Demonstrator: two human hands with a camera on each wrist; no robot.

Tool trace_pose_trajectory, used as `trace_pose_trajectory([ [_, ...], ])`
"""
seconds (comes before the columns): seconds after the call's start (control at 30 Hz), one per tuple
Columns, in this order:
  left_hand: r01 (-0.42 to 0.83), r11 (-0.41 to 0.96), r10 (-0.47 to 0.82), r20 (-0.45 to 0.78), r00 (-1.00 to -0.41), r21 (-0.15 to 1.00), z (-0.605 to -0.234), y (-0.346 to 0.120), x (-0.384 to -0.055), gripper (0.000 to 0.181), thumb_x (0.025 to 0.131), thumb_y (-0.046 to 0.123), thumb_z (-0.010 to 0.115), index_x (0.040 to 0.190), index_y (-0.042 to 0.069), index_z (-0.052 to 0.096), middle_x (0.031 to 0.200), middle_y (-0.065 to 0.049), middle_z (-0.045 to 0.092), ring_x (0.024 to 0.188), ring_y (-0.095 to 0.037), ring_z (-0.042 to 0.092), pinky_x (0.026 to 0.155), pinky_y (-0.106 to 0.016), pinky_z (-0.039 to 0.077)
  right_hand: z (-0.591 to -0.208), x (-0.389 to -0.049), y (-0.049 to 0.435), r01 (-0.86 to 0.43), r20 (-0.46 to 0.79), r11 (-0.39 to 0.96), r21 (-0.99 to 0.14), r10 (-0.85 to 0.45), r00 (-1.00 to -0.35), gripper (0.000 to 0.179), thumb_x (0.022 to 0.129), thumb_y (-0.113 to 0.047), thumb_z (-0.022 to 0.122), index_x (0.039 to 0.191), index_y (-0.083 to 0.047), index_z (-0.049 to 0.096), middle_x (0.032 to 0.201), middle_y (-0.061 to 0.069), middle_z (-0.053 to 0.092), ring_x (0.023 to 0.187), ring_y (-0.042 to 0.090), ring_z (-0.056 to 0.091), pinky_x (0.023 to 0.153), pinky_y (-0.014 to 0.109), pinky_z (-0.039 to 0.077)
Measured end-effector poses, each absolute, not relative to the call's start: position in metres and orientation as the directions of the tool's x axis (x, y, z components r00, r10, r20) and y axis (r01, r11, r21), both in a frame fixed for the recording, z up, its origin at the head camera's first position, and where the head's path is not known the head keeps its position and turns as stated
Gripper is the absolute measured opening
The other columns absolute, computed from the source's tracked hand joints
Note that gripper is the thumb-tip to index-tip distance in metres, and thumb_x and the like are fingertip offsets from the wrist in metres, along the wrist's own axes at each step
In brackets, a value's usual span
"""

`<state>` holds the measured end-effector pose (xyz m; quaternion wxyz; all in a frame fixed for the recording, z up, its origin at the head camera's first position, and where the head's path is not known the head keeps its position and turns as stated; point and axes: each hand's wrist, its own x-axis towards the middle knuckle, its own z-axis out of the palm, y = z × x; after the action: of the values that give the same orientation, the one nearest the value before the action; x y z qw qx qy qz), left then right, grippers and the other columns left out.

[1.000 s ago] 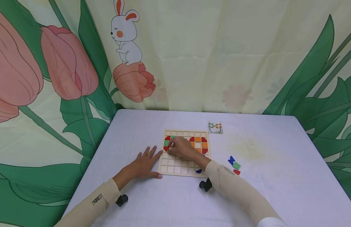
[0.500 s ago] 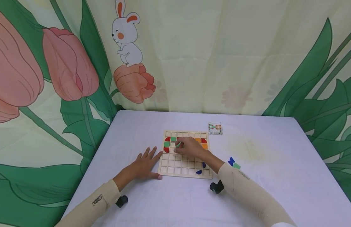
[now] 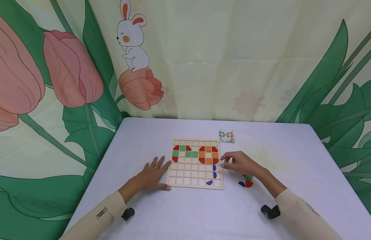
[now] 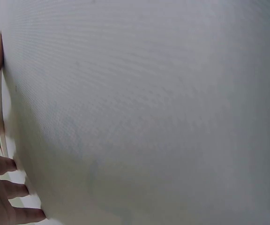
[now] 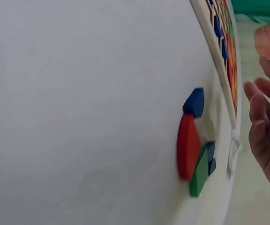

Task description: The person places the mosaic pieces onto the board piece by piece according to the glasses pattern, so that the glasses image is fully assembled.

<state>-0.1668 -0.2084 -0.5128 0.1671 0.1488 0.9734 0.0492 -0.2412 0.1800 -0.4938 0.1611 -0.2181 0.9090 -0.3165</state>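
Observation:
A wooden grid board (image 3: 191, 173) lies on the table with red rounded pieces, green squares (image 3: 195, 154) and orange squares (image 3: 208, 149) in its upper cells. Blue half-round pieces (image 3: 214, 174) sit in cells at its lower right. My left hand (image 3: 152, 173) rests spread on the cloth, fingertips and thumb by the board's left edge. My right hand (image 3: 240, 163) hovers just off the board's right edge, its fingers loosely bent; the right wrist view shows nothing between them. Below it lie a loose red piece (image 5: 188, 147), a green square (image 5: 199, 173) and several blue pieces (image 5: 194, 102).
A small pattern card (image 3: 226, 136) lies beyond the board's upper right corner. White cloth covers the table (image 3: 161, 213). A printed curtain (image 3: 203, 66) hangs behind its far edge.
My right hand has moved from the board's upper left to past its right edge, uncovering the coloured pieces, among them green squares in the middle row. The left hand has stayed put.

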Motion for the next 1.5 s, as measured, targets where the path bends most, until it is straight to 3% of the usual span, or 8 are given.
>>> trace_pose_trajectory([
  [0.27,0.272,0.952,0.304,-0.305,-0.903,0.142,-0.518,-0.209,-0.167,0.110,0.074,0.074,0.070,0.161,0.026,0.022,0.169,-0.014,0.014,0.154,-0.045,0.011,0.114,-0.071,0.024,-0.499,-0.217,0.243,-0.261,-0.157,0.744,-0.615,-0.440,-0.884,0.040,0.083,-0.029,0.083,0.117,-0.012,0.071,0.099,-0.001,0.067,0.071,0.014,0.051,0.056,0.023,0.048],
  [0.5,0.277,0.950,0.309,-0.290,-0.906,0.146,-0.516,-0.209,-0.167,0.110,0.075,0.074,0.070,0.161,0.026,0.023,0.169,-0.014,0.015,0.154,-0.045,0.011,0.114,-0.071,0.024,-0.513,-0.207,0.271,-0.279,-0.109,0.762,-0.585,-0.414,-0.903,0.033,0.081,-0.024,0.084,0.111,-0.014,0.072,0.098,-0.005,0.067,0.083,0.013,0.054,0.065,0.020,0.049],
  [0.9,0.266,0.950,0.305,-0.305,-0.902,0.165,-0.515,-0.209,-0.166,0.110,0.075,0.073,0.071,0.161,0.026,0.022,0.169,-0.014,0.014,0.154,-0.045,0.009,0.114,-0.071,0.022,-0.519,-0.199,0.274,-0.289,-0.070,0.748,-0.598,-0.408,-0.911,0.030,0.084,-0.025,0.082,0.110,-0.012,0.075,0.094,-0.004,0.066,0.077,0.010,0.051,0.062,0.020,0.046],
  [1.23,0.269,0.952,0.302,-0.305,-0.903,0.145,-0.518,-0.210,-0.169,0.111,0.074,0.076,0.069,0.162,0.028,0.020,0.169,-0.012,0.012,0.155,-0.044,0.008,0.115,-0.070,0.022,-0.516,-0.202,0.269,-0.245,-0.134,0.695,-0.676,-0.443,-0.887,0.029,0.088,-0.014,0.077,0.114,-0.012,0.064,0.095,0.000,0.066,0.076,0.013,0.053,0.062,0.021,0.049],
  [1.5,0.268,0.953,0.299,-0.310,-0.902,0.141,-0.518,-0.210,-0.169,0.112,0.074,0.076,0.069,0.162,0.028,0.019,0.170,-0.012,0.012,0.155,-0.044,0.008,0.115,-0.070,0.022,-0.507,-0.209,0.252,-0.206,-0.143,0.674,-0.710,-0.424,-0.894,0.027,0.091,-0.012,0.072,0.118,-0.012,0.068,0.091,0.002,0.063,0.071,0.015,0.054,0.058,0.023,0.049],
])
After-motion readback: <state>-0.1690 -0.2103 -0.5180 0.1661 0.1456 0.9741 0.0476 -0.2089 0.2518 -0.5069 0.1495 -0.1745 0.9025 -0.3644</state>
